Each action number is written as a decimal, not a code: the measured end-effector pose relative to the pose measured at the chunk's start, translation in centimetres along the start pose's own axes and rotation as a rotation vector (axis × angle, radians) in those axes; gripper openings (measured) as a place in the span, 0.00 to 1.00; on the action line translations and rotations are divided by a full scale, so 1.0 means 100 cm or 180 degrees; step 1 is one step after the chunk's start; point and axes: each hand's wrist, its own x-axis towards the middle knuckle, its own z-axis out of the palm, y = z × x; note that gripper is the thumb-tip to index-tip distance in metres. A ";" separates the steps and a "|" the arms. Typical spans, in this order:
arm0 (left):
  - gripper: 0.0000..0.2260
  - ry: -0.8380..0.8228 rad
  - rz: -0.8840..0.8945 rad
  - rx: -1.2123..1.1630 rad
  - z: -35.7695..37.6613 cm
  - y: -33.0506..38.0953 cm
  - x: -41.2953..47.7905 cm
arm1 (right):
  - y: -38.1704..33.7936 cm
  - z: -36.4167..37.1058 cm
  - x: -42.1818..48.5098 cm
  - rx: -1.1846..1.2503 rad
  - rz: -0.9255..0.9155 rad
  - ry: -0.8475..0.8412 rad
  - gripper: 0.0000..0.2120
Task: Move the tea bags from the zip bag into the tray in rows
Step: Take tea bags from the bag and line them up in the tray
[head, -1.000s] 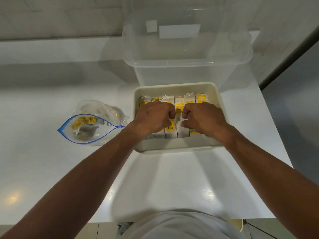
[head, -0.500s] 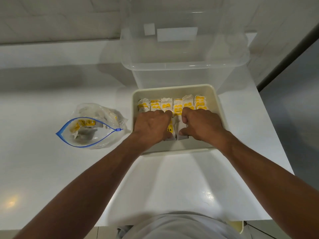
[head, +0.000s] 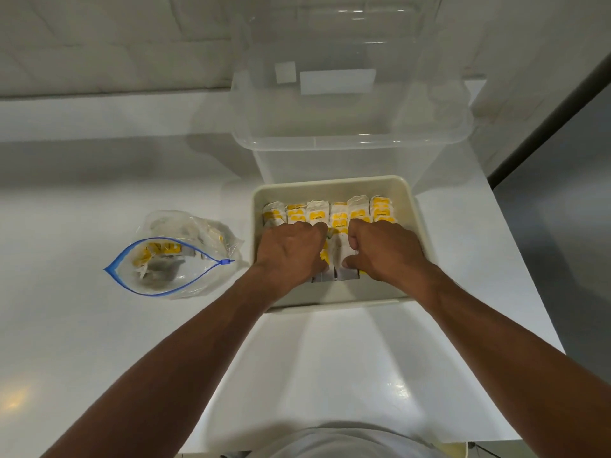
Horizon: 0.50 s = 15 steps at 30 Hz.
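One wide-angle view rides on the person's head and faces forward and steeply down onto the glossy white tabletop (head: 99, 342), so near that the forearms (head: 165, 375) fill the lower frame. The cream rectangular plastic tray (head: 330, 190) of yellow-and-white paper tea bags (head: 358, 209) sits just above centre. The clear blue-rimmed zip bag (head: 185, 226) lies left of it and the pale wall (head: 99, 44) runs along the top.

Clear plastic bin (head: 350, 142) sitting on a white counter (head: 99, 342)
It is standing at twelve o'clock, two white labels showing.
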 end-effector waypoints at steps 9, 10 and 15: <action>0.16 0.0296 -0.0129 -0.0321 -0.018 -0.008 -0.008 | -0.013 -0.013 -0.007 0.0309 0.0076 0.0240 0.14; 0.16 0.0372 -0.0185 -0.0353 -0.024 -0.011 -0.012 | -0.018 -0.017 -0.008 0.0435 0.0075 0.0253 0.13; 0.13 0.0576 -0.0498 -0.0532 -0.054 -0.040 -0.041 | -0.058 -0.037 -0.014 0.1032 -0.0177 0.0323 0.08</action>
